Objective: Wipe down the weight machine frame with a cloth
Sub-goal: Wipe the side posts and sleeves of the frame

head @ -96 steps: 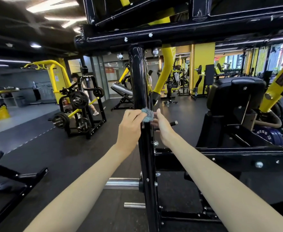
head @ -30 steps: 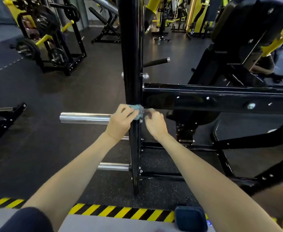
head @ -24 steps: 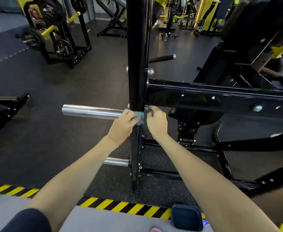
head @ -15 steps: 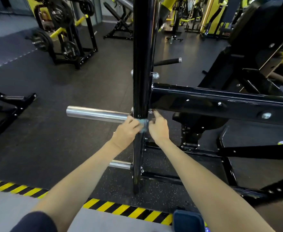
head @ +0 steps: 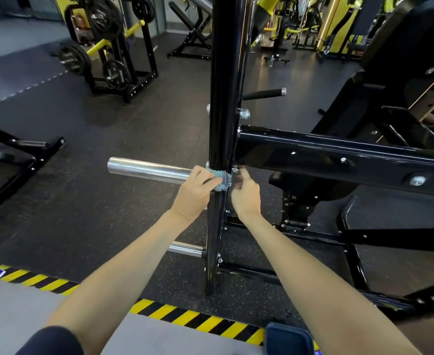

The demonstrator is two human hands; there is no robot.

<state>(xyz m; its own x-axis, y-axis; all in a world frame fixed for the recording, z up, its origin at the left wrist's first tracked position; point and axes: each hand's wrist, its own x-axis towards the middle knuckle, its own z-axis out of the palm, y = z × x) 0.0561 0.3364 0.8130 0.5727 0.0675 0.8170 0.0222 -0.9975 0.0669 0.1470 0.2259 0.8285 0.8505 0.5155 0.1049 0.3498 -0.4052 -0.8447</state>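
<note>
Rubber flooring [head: 133,119] is seen below. A teal cloth [head: 222,179] is gripped against the frame post [head: 224,111] by the left hand [head: 195,193]. The right hand [head: 246,196] is curled beside it; its hold cannot be told.

The left hand [head: 195,193] and right hand [head: 245,194] hold a blue cloth [head: 221,178] against the black upright post [head: 226,98]. A chrome peg [head: 144,169] juts left.

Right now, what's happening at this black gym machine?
A person is wiping the machine's black upright post with a small blue cloth. The left hand holds the cloth against the post, level with a chrome peg. The right hand sits at the cloth's other side; whether it grips it is unclear.
</note>
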